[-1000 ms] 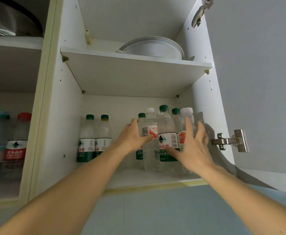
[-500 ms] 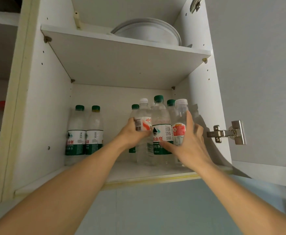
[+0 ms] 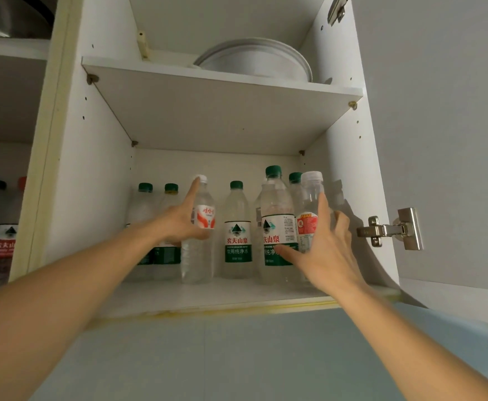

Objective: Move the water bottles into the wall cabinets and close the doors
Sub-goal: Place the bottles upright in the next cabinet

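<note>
L hand [image 3: 179, 224] holds white-cap bottle [image 3: 200, 241]; R hand [image 3: 323, 250] – fingers [image 3: 322, 206] straight, probably touching bottles.

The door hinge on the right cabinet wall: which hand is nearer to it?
Right. The right hand is just left of the door hinge; the left hand is far left, holding a white-capped bottle.

Dim, soft indoor light from the front, grey shadow beneath the white laminate upper shelf [image 3: 208, 111], clear plastic water bottles [image 3: 237, 227] fairly sharp, edges bowed by wide-angle distortion, forearms blurred.
</note>
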Demonstrator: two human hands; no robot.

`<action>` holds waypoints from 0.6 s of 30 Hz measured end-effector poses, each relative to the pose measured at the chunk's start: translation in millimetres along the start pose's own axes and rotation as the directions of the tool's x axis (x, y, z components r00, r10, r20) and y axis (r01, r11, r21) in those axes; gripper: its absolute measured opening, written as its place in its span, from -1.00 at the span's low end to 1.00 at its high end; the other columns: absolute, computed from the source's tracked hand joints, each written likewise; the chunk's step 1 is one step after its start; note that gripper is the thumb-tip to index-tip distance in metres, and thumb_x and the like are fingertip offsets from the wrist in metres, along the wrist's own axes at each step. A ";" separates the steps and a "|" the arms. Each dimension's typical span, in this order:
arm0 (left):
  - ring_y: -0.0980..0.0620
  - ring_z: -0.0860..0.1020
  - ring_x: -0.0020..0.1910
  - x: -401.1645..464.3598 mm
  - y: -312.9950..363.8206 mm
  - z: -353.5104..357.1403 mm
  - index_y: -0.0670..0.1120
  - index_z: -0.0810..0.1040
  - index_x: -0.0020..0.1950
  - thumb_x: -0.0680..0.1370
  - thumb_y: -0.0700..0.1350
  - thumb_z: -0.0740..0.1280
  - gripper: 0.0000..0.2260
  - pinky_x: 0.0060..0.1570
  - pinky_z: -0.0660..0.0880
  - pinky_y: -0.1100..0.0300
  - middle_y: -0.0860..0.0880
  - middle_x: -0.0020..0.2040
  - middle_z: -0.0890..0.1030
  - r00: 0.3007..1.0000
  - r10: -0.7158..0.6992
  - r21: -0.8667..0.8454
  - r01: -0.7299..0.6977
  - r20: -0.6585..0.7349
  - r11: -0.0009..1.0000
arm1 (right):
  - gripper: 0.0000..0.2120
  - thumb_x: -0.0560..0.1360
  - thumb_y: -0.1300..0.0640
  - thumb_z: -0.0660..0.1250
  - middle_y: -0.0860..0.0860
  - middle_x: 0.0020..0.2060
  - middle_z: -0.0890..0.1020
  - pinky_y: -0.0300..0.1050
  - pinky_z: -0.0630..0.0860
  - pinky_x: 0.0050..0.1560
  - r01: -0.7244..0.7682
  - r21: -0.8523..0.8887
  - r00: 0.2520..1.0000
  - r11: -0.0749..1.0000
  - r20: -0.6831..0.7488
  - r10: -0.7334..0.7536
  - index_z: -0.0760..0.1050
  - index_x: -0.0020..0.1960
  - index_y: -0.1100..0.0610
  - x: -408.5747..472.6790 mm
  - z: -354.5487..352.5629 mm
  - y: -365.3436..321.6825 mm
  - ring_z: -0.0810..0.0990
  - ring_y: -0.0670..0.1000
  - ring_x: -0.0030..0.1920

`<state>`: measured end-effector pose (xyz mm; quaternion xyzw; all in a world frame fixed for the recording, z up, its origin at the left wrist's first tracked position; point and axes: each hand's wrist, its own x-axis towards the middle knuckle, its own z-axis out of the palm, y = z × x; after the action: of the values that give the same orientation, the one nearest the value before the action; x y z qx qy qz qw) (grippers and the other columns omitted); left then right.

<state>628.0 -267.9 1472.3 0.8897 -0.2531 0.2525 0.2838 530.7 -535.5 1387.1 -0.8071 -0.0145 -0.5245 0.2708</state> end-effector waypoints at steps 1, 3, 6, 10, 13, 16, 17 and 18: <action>-0.09 0.56 0.21 -0.7 -6.3 -2.1 0.33 -0.35 0.55 0.46 -0.05 0.54 0.12 0.16 0.58 -0.09 -0.17 0.52 0.36 1.000 0.002 0.028 -0.002 -0.002 1.000 | 0.26 0.30 -0.29 0.56 0.09 0.51 0.09 0.28 0.45 0.25 0.002 0.005 1.000 1.000 0.001 -0.002 -0.36 0.57 -0.26 0.5 -0.1 0.7 0.19 0.27 0.50; -0.12 0.51 0.33 -2.1 -16.8 -2.5 0.32 -0.27 0.58 0.48 0.00 0.52 0.05 0.31 0.48 -0.11 -0.13 0.56 0.31 1.000 0.019 0.074 -0.019 0.006 0.997 | 0.25 0.30 -0.29 0.56 0.09 0.52 0.08 0.29 0.44 0.27 0.002 0.010 1.000 1.000 0.009 -0.002 -0.36 0.56 -0.27 1.3 0.2 1.7 0.18 0.27 0.51; -0.12 0.47 0.37 -0.5 -26.3 -0.1 0.33 -0.13 0.59 0.50 0.07 0.48 -0.09 0.36 0.44 -0.18 -0.12 0.52 0.36 0.998 0.059 0.152 -0.056 -0.018 0.987 | 0.24 0.30 -0.30 0.56 0.06 0.53 0.06 0.31 0.43 0.27 -0.002 0.014 1.000 1.000 0.010 0.002 -0.36 0.56 -0.28 1.5 0.6 2.1 0.16 0.27 0.52; -0.17 0.36 0.40 12.4 -22.8 -3.8 0.37 -0.03 0.53 0.43 0.16 0.52 -0.12 0.39 0.31 -0.27 -0.13 0.44 0.36 0.993 0.097 0.338 -0.068 -0.071 0.939 | 0.24 0.29 -0.30 0.56 0.06 0.51 0.10 0.28 0.44 0.26 0.005 0.026 1.000 1.000 0.001 -0.005 -0.34 0.56 -0.29 2.3 0.8 2.0 0.19 0.26 0.50; -0.20 0.38 0.40 20.7 -17.9 -5.7 0.38 -0.05 0.48 0.35 0.13 0.58 -0.04 0.41 0.28 -0.30 -0.15 0.43 0.37 0.994 0.108 0.310 -0.092 -0.034 0.946 | 0.23 0.29 -0.30 0.56 0.05 0.50 0.10 0.27 0.46 0.23 0.008 0.030 1.000 1.000 -0.001 -0.008 -0.33 0.56 -0.30 1.2 1.3 2.8 0.19 0.25 0.50; -0.22 0.34 0.44 28.7 -17.2 -3.8 0.40 -0.22 0.53 0.37 0.18 0.56 0.06 0.45 0.20 -0.30 -0.17 0.46 0.36 0.994 0.105 0.359 -0.090 -0.024 0.929 | 0.23 0.29 -0.31 0.55 0.03 0.51 0.10 0.28 0.46 0.23 0.011 0.036 1.000 0.999 -0.003 -0.011 -0.34 0.55 -0.31 1.0 1.2 3.1 0.18 0.25 0.51; -0.21 0.30 0.44 31.2 -17.1 -2.5 0.40 -0.29 0.53 0.39 0.21 0.53 0.08 0.46 0.16 -0.26 -0.16 0.45 0.35 0.994 0.106 0.405 -0.087 -0.026 0.910 | 0.23 0.29 -0.31 0.55 0.03 0.51 0.10 0.28 0.46 0.23 0.012 0.035 1.000 0.999 -0.002 -0.011 -0.34 0.55 -0.31 1.0 1.0 3.1 0.18 0.25 0.51; -0.20 0.27 0.44 33.2 -17.4 -1.2 0.40 -0.33 0.53 0.41 0.23 0.51 0.07 0.44 0.14 -0.21 -0.15 0.43 0.35 0.994 0.110 0.451 -0.087 -0.026 0.888 | 0.23 0.29 -0.31 0.55 0.03 0.51 0.09 0.29 0.46 0.23 0.012 0.035 1.000 0.999 -0.002 -0.012 -0.34 0.55 -0.31 1.1 0.9 3.0 0.18 0.25 0.51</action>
<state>662.7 -265.0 1486.3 0.9105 -0.2255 0.3406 0.0639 532.8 -537.9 1386.6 -0.8017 -0.0282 -0.5266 0.2815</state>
